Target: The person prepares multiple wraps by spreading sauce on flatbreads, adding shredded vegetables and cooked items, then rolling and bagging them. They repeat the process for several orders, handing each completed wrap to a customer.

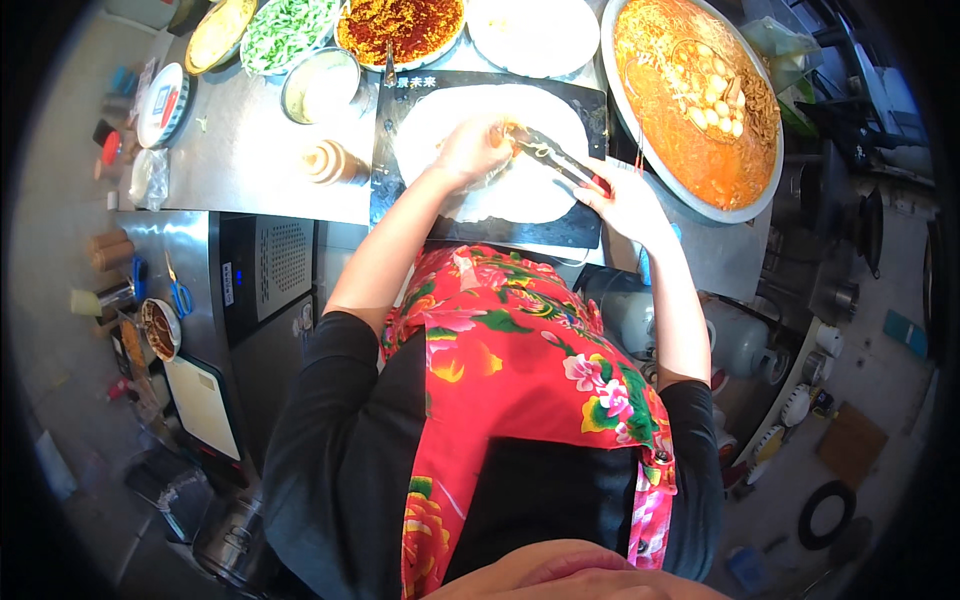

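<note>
A wide, thin white flatbread sheet [550, 110] lies spread on a dark board [385, 195] in front of me. My right hand [625, 200] grips a pair of tongs [560, 160] at its red-tipped end, slanting over the sheet. Close to the far tips of the tongs, my left hand [475, 152] is closed above the middle of the sheet. Strong glare hides what its fingers hold, though something brownish shows beside them.
Right of the board stands a large basin [650, 120] of red broth with skewers. Behind are bowls of chopped greens [290, 35] and red chili sauce [400, 25], plus a white plate [535, 35]. A squeeze bottle [335, 163] and a clear bowl [320, 85] stand left.
</note>
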`<state>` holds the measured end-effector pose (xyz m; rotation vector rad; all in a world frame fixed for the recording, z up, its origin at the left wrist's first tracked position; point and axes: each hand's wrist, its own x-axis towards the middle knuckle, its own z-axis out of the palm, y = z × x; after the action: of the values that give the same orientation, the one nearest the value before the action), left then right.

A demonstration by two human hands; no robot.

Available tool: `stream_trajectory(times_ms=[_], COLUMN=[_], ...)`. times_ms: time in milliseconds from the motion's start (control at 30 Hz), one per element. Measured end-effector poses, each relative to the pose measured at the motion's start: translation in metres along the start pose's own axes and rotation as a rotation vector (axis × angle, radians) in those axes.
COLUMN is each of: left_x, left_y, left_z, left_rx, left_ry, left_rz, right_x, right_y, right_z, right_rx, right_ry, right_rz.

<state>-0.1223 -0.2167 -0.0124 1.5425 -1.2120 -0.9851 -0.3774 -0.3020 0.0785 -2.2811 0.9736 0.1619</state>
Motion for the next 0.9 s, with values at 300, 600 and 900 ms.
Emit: stream_trajectory(times_ms=[300, 600, 900], left_x=[0.002, -0.002, -0.008], left_y=[-0.003, 0.028, -0.012], left_z=[-0.014, -0.013, -0.026], left_rx=[0.224, 0.145, 0.425], left_ry=[-0.021, 0.005, 0.111], left_rz=[-0.271, -0.274, -0.117], right_x=[-0.020, -0.006, 0.036], right_y=[0.005, 0.011, -0.024], right_z=[0.001, 0.007, -0.017], right_rx=[0.199, 0.120, -0.508], right_ry=[-0.050, -0.097, 0.008], right_rz=[0.149, 0.027, -0.072])
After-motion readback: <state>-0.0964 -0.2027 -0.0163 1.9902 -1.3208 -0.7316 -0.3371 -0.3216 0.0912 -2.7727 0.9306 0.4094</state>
